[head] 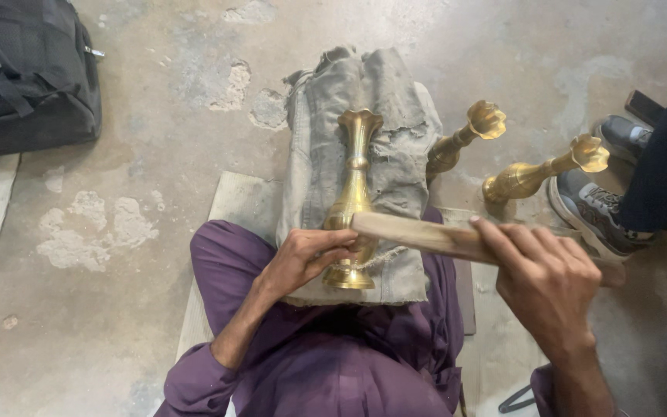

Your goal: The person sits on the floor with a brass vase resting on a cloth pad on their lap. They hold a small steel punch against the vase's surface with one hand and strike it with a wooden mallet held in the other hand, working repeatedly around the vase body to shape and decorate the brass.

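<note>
Brass vase (pixel 355 193) lying lengthwise on a grey padded cloth (pixel 395 154) over the lap, flared mouth at the far end, foot at the near end. Left hand (pixel 303 259) curled around the vase's belly near the foot, fingers closed on it. Right hand (pixel 550 278) wrapped shut around a wooden stick (pixel 418 234), its far tip touching the vase just above the left fingers. Two more brass vases (pixel 534 174) lying on the concrete floor (pixel 156 116) to the right, beside another person's grey shoe (pixel 592 212). Black backpack (pixel 28 73) far left.
</note>
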Available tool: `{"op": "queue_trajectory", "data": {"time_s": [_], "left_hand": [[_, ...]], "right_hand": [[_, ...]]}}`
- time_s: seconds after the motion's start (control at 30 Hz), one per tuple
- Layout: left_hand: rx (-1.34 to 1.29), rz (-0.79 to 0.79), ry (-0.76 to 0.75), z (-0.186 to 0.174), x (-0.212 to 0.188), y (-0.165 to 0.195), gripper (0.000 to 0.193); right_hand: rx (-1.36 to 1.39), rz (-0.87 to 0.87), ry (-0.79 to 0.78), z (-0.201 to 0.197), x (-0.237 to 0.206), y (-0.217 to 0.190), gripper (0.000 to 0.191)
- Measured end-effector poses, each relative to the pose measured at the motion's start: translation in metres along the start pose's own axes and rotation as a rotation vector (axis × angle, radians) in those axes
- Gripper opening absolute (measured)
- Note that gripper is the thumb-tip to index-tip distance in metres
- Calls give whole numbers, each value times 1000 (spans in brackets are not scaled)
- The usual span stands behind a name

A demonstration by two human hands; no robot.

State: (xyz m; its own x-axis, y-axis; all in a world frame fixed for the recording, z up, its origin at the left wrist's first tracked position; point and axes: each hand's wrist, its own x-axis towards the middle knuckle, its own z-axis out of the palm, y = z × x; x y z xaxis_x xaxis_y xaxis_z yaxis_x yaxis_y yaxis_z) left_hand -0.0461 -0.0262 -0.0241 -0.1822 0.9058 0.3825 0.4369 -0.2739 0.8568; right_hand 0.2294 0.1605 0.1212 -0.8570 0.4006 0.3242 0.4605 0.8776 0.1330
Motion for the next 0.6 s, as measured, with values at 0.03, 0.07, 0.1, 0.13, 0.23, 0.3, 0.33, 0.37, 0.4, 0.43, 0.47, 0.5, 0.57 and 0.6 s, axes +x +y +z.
{"op": "queue_trajectory", "data": {"time_s": [0.03, 0.07, 0.1, 0.13, 0.23, 0.3, 0.33, 0.37, 0.4, 0.43, 0.47, 0.5, 0.57, 0.6], "left_hand": [[-17, -6, 14, 1, -1, 0, 37], [-35, -4, 20, 1, -2, 1, 38], [-54, 1, 23, 1, -2, 0, 38], [-77, 6, 23, 2, -3, 0, 39], [-51, -31, 30, 5, -3, -2, 40], [-70, -29, 39, 7, -5, -3, 42], [-78, -30, 51, 8, -6, -3, 44], [-88, -38, 62, 9, -7, -4, 43], [-101, -46, 67, 10, -8, -4, 42], [-113, -54, 71, 10, -10, -4, 41], [-130, -60, 87, 11, -11, -5, 40], [-147, -65, 101, 12, -12, -4, 39], [-170, -73, 117, 13, -14, -4, 38], [-175, -74, 127, 13, -14, -4, 39]], "right_hand": [[78, 40, 33, -1, 2, -1, 50], [156, 77, 68, -1, 3, -2, 50], [265, 96, 57, -2, 4, -3, 52], [373, 119, 42, -3, 5, -4, 55], [91, 39, -17, -5, 6, -5, 55], [77, 13, 9, -3, 6, -4, 55], [255, 31, 58, -2, 6, -3, 55], [433, 51, 104, 0, 6, -3, 56], [292, 43, 5, 0, 5, -2, 56], [151, 38, -92, 0, 4, -2, 55], [6, 32, -187, 1, 3, -2, 55], [25, 29, -104, 2, 3, -3, 54], [62, 29, 59, 3, 2, -7, 52], [224, 97, 36, 4, 3, -8, 52]]}}
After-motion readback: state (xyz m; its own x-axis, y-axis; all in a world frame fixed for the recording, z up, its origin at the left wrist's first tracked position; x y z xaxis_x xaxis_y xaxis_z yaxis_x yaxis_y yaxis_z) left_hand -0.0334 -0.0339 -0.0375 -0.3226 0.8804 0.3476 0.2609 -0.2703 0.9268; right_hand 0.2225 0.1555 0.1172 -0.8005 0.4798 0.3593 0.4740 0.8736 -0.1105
